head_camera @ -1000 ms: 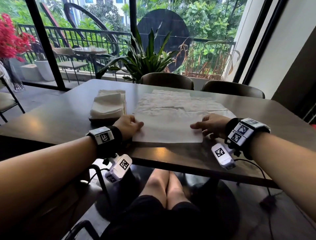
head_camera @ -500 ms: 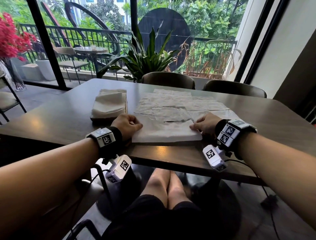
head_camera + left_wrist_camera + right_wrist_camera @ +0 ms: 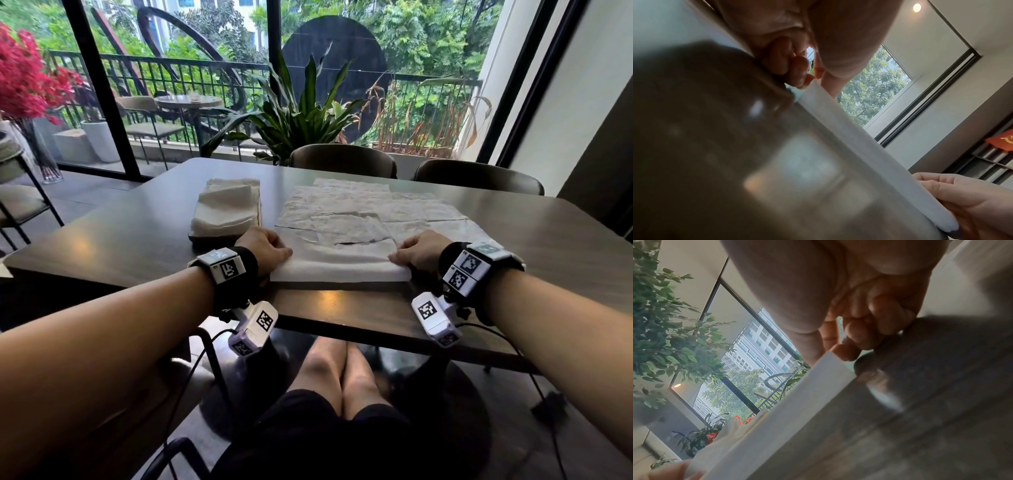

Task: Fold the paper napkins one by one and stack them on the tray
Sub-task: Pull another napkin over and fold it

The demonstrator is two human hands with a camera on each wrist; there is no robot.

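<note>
Head view, centre of frame: the napkin (image 3: 337, 262), flat and open a second ago, is now doubled over toward the person, so its first fold is nearly made. The left hand (image 3: 265, 248) and right hand (image 3: 416, 251) each pinch one end of it. One tray (image 3: 205, 237) sits at left centre, holding one stack of folded napkins (image 3: 224, 209); several unfolded napkins (image 3: 370, 209) overlap behind, too many to count surely.

Left wrist view: curled fingers (image 3: 795, 71) pinch the white folded edge (image 3: 859, 142).

Right wrist view: fingertips (image 3: 844, 352) clamp the other end (image 3: 777, 415).
</note>
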